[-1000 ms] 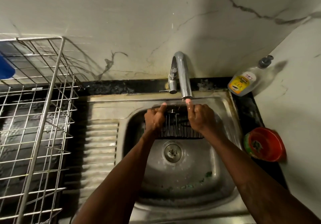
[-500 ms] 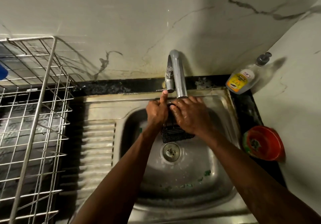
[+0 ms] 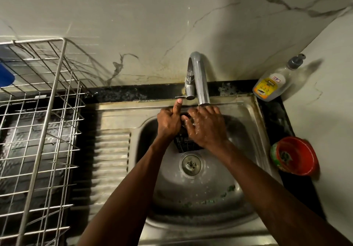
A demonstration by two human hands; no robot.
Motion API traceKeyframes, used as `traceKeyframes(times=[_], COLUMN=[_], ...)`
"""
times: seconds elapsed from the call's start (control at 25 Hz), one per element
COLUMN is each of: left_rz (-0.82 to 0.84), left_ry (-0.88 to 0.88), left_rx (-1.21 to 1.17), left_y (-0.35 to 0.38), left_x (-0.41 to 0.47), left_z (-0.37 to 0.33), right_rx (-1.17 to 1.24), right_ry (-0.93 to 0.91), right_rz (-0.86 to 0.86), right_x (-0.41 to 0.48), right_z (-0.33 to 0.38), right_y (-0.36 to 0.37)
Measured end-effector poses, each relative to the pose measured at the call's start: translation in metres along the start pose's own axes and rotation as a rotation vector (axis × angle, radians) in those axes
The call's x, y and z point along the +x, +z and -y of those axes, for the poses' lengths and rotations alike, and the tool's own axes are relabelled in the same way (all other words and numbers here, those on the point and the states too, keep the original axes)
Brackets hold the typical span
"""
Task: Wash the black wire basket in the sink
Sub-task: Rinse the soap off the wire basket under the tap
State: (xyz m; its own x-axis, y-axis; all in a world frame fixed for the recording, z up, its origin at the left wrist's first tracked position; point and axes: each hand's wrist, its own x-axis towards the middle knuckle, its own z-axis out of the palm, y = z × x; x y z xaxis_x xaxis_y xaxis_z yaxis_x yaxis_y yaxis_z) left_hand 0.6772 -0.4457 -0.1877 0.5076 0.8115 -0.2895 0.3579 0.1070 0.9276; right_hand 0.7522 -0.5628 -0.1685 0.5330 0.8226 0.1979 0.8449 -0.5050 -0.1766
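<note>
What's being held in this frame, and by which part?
The black wire basket: the left hand grips its left side, thumb raised; the right hand lies spread over its top, under the tap.

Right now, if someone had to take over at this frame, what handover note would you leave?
Left hand: grips the black wire basket at its left side, thumb up.
Right hand: wet, rests spread on the basket's top.
Basket: held inside the sink, under the faucet spout, above the drain.
Done: basket is under the tap with wet hands on it; running water cannot be made out.
Left: probably finish rubbing all sides and rinse; soap bottle stands at the sink's back right corner.
</note>
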Motion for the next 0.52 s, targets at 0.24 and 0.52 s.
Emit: traceKeyframes(times=[0.24, 0.52], left_rz=[0.063, 0.018], left_ry=[-0.032, 0.374], left_rx=[-0.129, 0.388], left_y=[-0.005, -0.01], left_x=[0.009, -0.003], left_z=[0.009, -0.004], right_rx=[0.618, 0.426], right_ry=[0.668, 0.519], right_rz=[-0.023, -0.002], right_x=[0.037, 0.043], right_z=[-0.028, 0.008], right_y=[0.002, -0.009])
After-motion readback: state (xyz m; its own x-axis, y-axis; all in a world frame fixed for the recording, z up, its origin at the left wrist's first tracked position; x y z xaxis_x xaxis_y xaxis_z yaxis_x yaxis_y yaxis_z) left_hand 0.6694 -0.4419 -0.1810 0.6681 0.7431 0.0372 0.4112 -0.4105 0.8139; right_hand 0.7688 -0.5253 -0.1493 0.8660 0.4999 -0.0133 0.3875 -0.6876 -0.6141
